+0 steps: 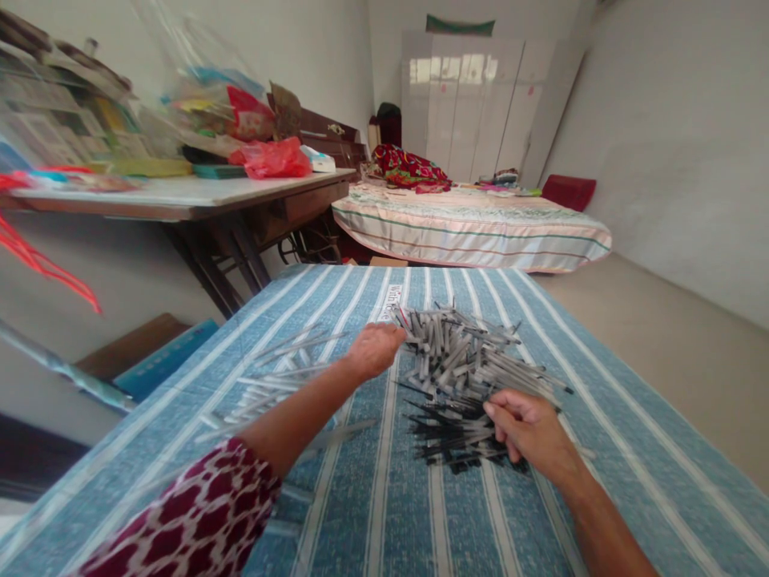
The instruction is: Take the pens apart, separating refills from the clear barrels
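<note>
Patterned sleeve (198, 513) closest, my left hand (376, 350) reaches the pile of grey pen barrels (462, 353), its grip curled, probably on one. My right hand (529, 433) pinches black refills (450, 437) beneath its fingers on the striped surface (630, 449). I judge I'm sorting parts; next I need one barrel singled out.

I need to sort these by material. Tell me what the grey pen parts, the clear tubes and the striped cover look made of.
Grey pen parts: likely plastic, matte grey with dark tips, piled under both hands. Clear tubes: apparently transparent glossy plastic; the stripes show through them. Striped cover: woven cloth, matte blue and white, lying soft and slightly wrinkled.
</note>
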Motion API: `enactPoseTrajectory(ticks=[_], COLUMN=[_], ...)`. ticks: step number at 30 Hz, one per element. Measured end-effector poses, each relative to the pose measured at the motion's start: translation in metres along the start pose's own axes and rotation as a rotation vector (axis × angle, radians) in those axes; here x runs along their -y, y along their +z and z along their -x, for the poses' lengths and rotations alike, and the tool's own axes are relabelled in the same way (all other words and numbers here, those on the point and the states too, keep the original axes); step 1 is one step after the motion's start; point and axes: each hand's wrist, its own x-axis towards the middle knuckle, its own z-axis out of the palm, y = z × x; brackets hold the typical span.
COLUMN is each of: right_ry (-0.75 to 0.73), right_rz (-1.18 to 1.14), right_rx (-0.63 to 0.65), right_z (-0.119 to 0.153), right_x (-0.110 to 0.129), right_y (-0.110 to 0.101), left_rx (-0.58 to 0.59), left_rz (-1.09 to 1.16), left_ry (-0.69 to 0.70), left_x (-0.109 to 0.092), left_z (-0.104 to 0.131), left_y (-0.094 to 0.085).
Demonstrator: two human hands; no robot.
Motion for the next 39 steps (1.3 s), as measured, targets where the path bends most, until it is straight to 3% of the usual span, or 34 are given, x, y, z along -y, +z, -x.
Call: enactPoseTrajectory(ticks=[7, 12, 22, 31, 36, 39], right_ry=[-0.057, -0.026, 0.055, 0.039, 0.005, 0.043], right_rz=[-0.030, -0.055, -0.224, -0.177, -0.340, -0.315], right_rx=[0.060, 0.221, 0.372, 0.321, 0.394, 0.361], right_z=[0.008, 0.010, 0.012, 0.008, 0.009, 0.009], right_x=[0.014, 0.014, 0.006, 0.004, 0.004, 0.003], right_y=[0.015, 0.022, 0.023, 0.029, 0.028, 0.028], left_rx=[-0.024, -0.023, -0.028, -0.014, -0.005, -0.005], left_rz=[0.154, 0.230, 0.343, 0.341, 0.327, 0.339], left_ry=[0.225, 0.209, 0.194, 0.170, 0.198, 0.175], left_x=[-0.068, -0.084, -0.089, -0.084, -0.084, -0.083], left_z=[0.089, 0.117, 0.124, 0.122, 0.122, 0.121], left_y=[-0.005, 0.002, 0.006, 0.007, 0.010, 0.009])
